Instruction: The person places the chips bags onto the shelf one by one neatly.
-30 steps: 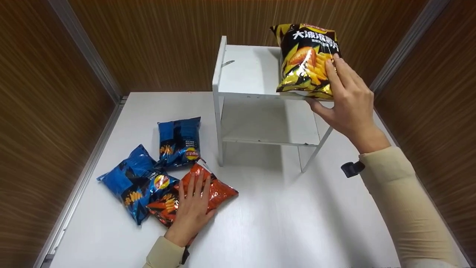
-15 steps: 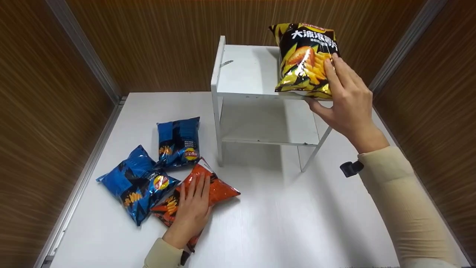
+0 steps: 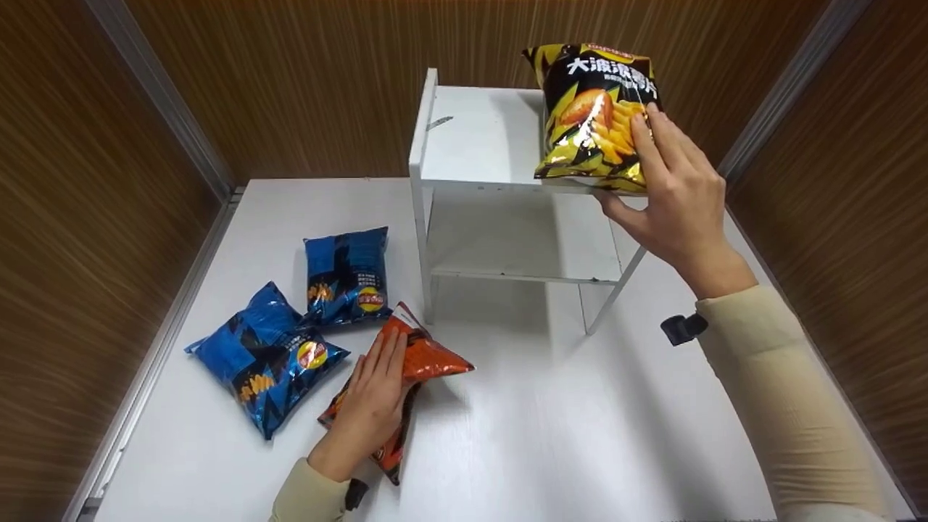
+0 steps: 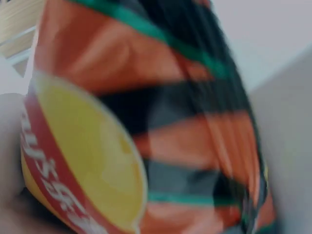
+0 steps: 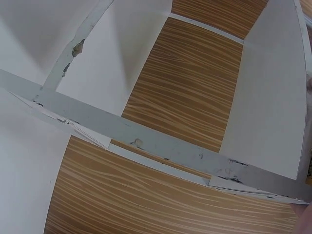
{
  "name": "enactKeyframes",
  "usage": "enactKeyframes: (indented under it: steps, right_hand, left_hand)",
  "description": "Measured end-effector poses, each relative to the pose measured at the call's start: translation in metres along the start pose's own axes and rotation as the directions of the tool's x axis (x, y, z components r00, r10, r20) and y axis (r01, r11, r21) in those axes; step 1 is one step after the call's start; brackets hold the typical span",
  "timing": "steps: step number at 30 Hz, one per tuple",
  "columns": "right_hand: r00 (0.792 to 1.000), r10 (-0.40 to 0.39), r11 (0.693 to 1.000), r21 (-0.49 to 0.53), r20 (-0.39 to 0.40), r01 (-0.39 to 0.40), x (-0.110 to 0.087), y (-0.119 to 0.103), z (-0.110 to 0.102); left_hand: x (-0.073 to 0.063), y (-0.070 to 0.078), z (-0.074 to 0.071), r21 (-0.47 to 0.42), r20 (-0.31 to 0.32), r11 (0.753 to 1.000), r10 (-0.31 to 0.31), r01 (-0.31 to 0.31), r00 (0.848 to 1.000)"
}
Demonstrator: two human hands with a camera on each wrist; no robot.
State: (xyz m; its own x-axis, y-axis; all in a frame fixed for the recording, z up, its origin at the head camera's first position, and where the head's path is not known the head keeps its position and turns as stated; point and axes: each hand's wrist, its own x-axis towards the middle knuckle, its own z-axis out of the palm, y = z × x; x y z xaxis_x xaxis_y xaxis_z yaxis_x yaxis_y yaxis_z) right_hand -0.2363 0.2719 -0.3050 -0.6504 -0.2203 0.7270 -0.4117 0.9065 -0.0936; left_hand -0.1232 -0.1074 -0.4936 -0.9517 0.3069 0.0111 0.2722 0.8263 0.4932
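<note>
My right hand [image 3: 681, 185] holds a black and yellow bag of chips [image 3: 591, 116] at its lower right corner, thumb below and fingers over the front. The bag stands propped upright at the right of the top board of a white shelf unit [image 3: 478, 130]. Low at the left, my left hand [image 3: 371, 399] grips an orange bag of chips [image 3: 431, 357] across its middle, fingers along the top. That bag is tilted and bent, its thumb side hidden in the head view. Its orange and black printed foil [image 4: 190, 141] fills the left wrist view.
Two blue bags of chips, one upright [image 3: 344, 275] and one slanted [image 3: 264, 359], lie on the white table [image 3: 544, 442] left of the orange one. The shelf's lower board [image 3: 507, 250] shows beneath the top one. Wood-patterned walls [image 3: 87, 239] enclose the table.
My left hand has drawn the orange bag rightward, away from the slanted blue bag, and tipped it up from lying flatter. The right hand and the black and yellow bag stay put.
</note>
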Motion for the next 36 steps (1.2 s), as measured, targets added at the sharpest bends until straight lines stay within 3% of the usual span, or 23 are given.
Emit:
enactKeyframes:
  steps: [5, 8, 11, 15, 23, 27, 30, 32, 34, 36]
  right_hand:
    - [1.0, 0.0, 1.0, 0.002, -0.014, 0.0, -0.001, 0.001, -0.001]
    - [1.0, 0.0, 1.0, -0.002, -0.005, 0.0, -0.001, 0.001, -0.001]
    - [1.0, 0.006, 1.0, -0.007, 0.008, -0.006, -0.001, 0.001, -0.002]
    - [1.0, 0.021, 1.0, -0.003, 0.004, -0.021, -0.002, 0.001, -0.003]
    - [1.0, 0.019, 1.0, -0.006, 0.008, -0.019, -0.002, 0.0, -0.003]
    - [1.0, 0.018, 1.0, -0.005, 0.006, -0.018, -0.003, 0.001, -0.004]
    - [1.0, 0.007, 1.0, -0.016, 0.002, -0.007, -0.002, 0.001, -0.004]
    - [1.0, 0.002, 1.0, -0.022, 0.001, -0.002, -0.002, 0.002, -0.004]
    - [1.0, 0.003, 1.0, -0.024, 0.001, -0.003, -0.003, 0.002, -0.004]
    - [1.0, 0.01, 1.0, -0.012, -0.001, -0.01, -0.003, 0.002, -0.003]
  left_hand:
    - [0.002, 0.005, -0.013, -0.163, -0.076, 0.986, 0.01, -0.022, 0.997]
    - [0.002, 0.006, -0.02, -0.326, -0.101, 0.944, 0.01, -0.043, 0.995]
    - [0.004, 0.006, -0.025, -0.511, -0.097, 0.859, -0.003, -0.047, 0.995]
    - [0.007, 0.003, -0.026, -0.679, -0.079, 0.734, -0.037, -0.026, 0.996]
    - [0.008, -0.003, -0.021, -0.845, -0.032, 0.534, -0.12, 0.037, 0.992]
    - [0.007, -0.005, -0.016, -0.903, -0.001, 0.422, -0.195, 0.083, 0.981]
    - [0.006, -0.005, -0.008, -0.924, 0.01, 0.368, -0.25, 0.104, 0.968]
    - [0.005, -0.005, -0.002, -0.931, 0.004, 0.349, -0.281, 0.106, 0.96]
    - [0.005, -0.005, 0.003, -0.936, -0.011, 0.338, -0.304, 0.097, 0.953]
    - [0.005, -0.004, 0.008, -0.932, -0.029, 0.35, -0.325, 0.092, 0.945]
